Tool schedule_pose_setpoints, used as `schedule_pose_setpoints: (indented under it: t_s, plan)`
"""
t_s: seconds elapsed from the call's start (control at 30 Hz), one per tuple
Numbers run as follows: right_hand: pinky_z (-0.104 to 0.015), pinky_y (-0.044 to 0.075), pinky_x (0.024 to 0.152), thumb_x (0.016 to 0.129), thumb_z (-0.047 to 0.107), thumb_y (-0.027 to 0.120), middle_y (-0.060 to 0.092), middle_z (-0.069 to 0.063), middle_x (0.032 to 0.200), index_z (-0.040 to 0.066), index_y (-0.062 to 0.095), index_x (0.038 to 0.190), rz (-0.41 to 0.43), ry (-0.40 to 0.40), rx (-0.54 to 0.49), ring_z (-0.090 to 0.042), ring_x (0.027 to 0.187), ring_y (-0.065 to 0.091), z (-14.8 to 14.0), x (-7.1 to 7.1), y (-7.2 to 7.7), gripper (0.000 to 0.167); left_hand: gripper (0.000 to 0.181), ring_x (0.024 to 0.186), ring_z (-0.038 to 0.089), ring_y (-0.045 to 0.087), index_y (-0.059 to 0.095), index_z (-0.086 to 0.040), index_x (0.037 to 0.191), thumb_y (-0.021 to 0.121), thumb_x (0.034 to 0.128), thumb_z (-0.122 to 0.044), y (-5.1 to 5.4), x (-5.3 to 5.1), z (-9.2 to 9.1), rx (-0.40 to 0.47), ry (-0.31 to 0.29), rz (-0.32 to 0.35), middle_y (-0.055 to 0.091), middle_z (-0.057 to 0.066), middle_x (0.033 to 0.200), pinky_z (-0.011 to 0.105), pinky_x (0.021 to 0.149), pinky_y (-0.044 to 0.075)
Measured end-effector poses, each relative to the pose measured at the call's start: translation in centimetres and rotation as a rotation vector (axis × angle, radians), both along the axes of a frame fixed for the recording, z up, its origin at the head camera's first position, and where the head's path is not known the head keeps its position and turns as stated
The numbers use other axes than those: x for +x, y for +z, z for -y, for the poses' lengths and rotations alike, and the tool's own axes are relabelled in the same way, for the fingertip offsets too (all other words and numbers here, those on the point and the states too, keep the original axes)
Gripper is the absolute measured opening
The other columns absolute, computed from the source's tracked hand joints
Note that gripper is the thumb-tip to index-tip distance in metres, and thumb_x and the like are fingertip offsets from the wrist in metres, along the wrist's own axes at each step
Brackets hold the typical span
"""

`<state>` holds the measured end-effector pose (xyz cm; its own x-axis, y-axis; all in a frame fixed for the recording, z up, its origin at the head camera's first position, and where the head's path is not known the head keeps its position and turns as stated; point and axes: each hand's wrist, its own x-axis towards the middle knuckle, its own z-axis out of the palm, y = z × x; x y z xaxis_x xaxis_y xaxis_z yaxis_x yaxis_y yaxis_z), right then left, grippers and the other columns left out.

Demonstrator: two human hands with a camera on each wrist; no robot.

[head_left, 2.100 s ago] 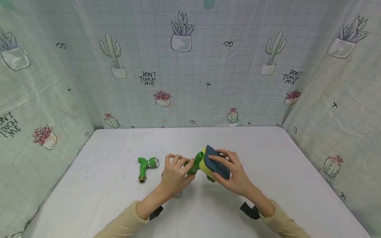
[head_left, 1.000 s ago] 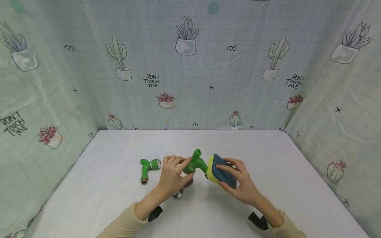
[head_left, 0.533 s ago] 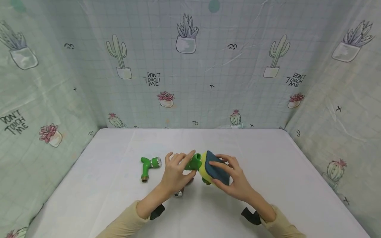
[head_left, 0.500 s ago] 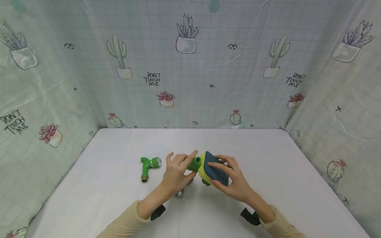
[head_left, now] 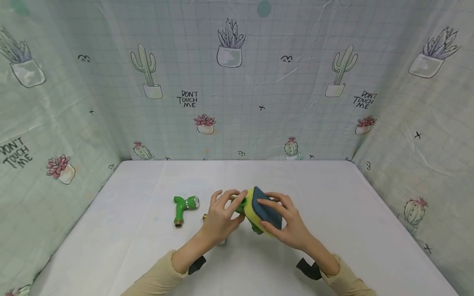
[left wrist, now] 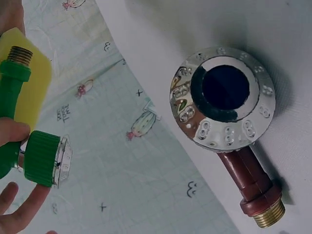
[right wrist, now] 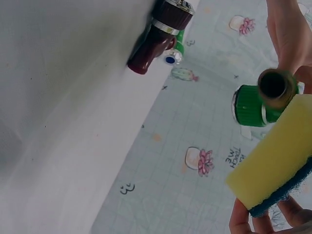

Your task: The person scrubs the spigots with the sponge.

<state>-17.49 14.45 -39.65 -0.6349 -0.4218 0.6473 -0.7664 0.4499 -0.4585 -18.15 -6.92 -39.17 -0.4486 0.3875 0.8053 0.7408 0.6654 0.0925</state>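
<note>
My left hand holds a green tap above the table, thumb and fingers pinching it around the knob. In the left wrist view, the tap's ribbed knob and brass thread show. My right hand grips a sponge, yellow on one side and dark blue on the other. Its yellow face lies against the tap, covering part of it in the head view. Beneath the left hand lies a maroon tap, mostly hidden from the head camera.
A second green tap lies on the white table, left of my hands. Cloth printed with cactus drawings hangs behind and at both sides. Dark bands show by the wrists.
The sponge moved right and down along the tap, then back left and up against it. The tap has turned in my left hand, its spout now less visible. Both holds persist.
</note>
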Motion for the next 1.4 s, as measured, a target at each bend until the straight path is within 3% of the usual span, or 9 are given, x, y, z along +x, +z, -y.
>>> schedule_pose_setpoints:
  t_s: [0.17, 0.3, 0.4, 0.63, 1.0, 1.13, 1.27, 1.4]
  plan:
    - [-0.038, 0.043, 0.076, 0.07, 0.012, 0.074, 0.047, -0.009, 0.124, 0.02, 0.055, 0.12, -0.018, -0.028, 0.012, -0.018, 0.103, 0.041, -0.6, -0.3, -0.3, 0.054, 0.069, 0.085, 0.018, 0.061, 0.049, -0.004, 0.122, 0.079, 0.0599, -0.012, 0.2, -0.1, 0.2, 0.001, -0.024, 0.0, 0.053, 0.007, 0.098, 0.058, 0.086, 0.04]
    - [-0.039, 0.042, 0.077, 0.069, 0.012, 0.074, 0.048, -0.009, 0.124, 0.02, 0.055, 0.12, -0.013, -0.041, 0.013, -0.016, 0.103, 0.041, -1.0, -0.5, -0.5, 0.054, 0.061, 0.084, 0.016, 0.061, 0.054, -0.002, 0.113, 0.08, 0.0591, -0.012, 0.3, -0.3, 0.4, 0.006, -0.059, -0.08, 0.058, 0.006, 0.094, 0.056, 0.086, 0.041]
    - [-0.039, 0.043, 0.077, 0.07, 0.012, 0.073, 0.048, -0.009, 0.124, 0.02, 0.055, 0.12, 0.002, -0.039, 0.011, -0.015, 0.104, 0.041, -1.1, -0.5, -0.6, 0.054, 0.052, 0.082, 0.015, 0.061, 0.056, -0.001, 0.104, 0.08, 0.059, -0.012, 0.2, -0.5, 0.5, 0.022, -0.12, -0.137, 0.06, 0.006, 0.091, 0.052, 0.085, 0.044]
    - [-0.036, 0.043, 0.075, 0.069, 0.011, 0.073, 0.048, -0.01, 0.122, 0.019, 0.057, 0.118, -0.017, -0.039, -0.004, -0.016, 0.102, 0.041, -1.1, -0.8, -0.3, 0.053, 0.031, 0.081, 0.013, 0.062, 0.058, 0.001, 0.099, 0.071, 0.0745, -0.014, -0.2, -0.8, 0.1, 0.018, -0.255, -0.23, 0.062, 0.006, 0.09, 0.049, 0.085, 0.047]
    - [-0.038, 0.043, 0.076, 0.074, 0.017, 0.071, 0.048, -0.008, 0.122, 0.024, 0.056, 0.119, 0.028, -0.04, 0.04, -0.019, 0.104, 0.041, -0.1, -1.5, 0.9, 0.048, 0.017, 0.08, 0.013, 0.063, 0.06, -0.002, 0.1, 0.056, 0.0864, -0.012, 0.1, -0.8, 0.0, -0.039, -0.341, -0.371, 0.066, 0.004, 0.089, 0.044, 0.083, 0.049]
    - [-0.037, 0.045, 0.076, 0.076, 0.017, 0.069, 0.048, -0.007, 0.122, 0.025, 0.055, 0.12, 0.062, -0.032, 0.048, -0.019, 0.105, 0.042, 0.0, -1.7, 1.1, 0.047, 0.015, 0.084, 0.015, 0.064, 0.063, -0.006, 0.099, 0.052, 0.0886, -0.008, 0.2, -0.9, 0.1, -0.115, -0.338, -0.472, 0.067, 0.004, 0.092, 0.042, 0.085, 0.049]
    - [-0.035, 0.046, 0.074, 0.079, 0.018, 0.067, 0.049, -0.006, 0.121, 0.024, 0.055, 0.121, 0.1, -0.03, 0.053, -0.019, 0.104, 0.043, 0.1, -1.8, 1.3, 0.045, 0.019, 0.085, 0.015, 0.065, 0.063, -0.011, 0.099, 0.048, 0.0901, -0.004, 0.2, -0.9, 0.1, -0.216, -0.295, -0.593, 0.067, 0.001, 0.093, 0.04, 0.083, 0.049]
    - [-0.041, 0.047, 0.077, 0.078, 0.015, 0.068, 0.05, -0.006, 0.12, 0.02, 0.053, 0.122, 0.106, -0.028, 0.02, -0.022, 0.106, 0.045, 0.2, -1.8, 1.6, 0.046, 0.018, 0.081, 0.015, 0.066, 0.064, -0.012, 0.092, 0.047, 0.0905, -0.005, 0.2, -1.1, 0.0, -0.192, -0.236, -0.654, 0.067, 0.0, 0.088, 0.038, 0.077, 0.052]
